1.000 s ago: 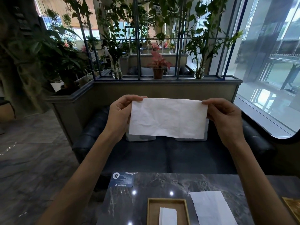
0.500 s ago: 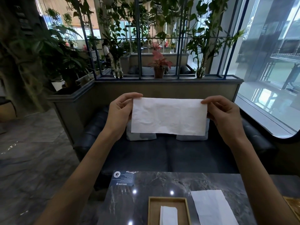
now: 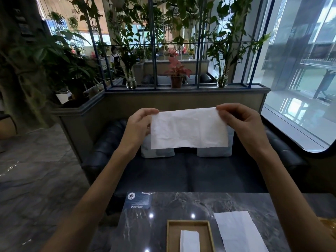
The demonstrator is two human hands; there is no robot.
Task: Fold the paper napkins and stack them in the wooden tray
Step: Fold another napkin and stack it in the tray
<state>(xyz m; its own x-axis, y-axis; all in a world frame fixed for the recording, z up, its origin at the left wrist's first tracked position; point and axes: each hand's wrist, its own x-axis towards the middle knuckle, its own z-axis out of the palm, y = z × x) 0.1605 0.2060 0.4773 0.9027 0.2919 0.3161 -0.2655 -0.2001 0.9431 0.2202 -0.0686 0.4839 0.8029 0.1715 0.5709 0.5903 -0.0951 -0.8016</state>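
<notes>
Right hand (image 3: 241, 124) nudged inward; napkin (image 3: 189, 130) lengthwise left-right (pinched).

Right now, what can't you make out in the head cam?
Head view only:
- wooden tray: near end cut off by the bottom edge.
- folded napkin in it: same edge; layers uncountable.
- flat napkin on table: near end cut off by the bottom edge.
- held napkin, pinched by left hand and right hand: seen face-on, layers unclear.
- card: print too small.

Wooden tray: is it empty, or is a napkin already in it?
Not empty: a narrow folded napkin lies inside the wooden tray. Whether more are stacked under it cannot be told.
</notes>
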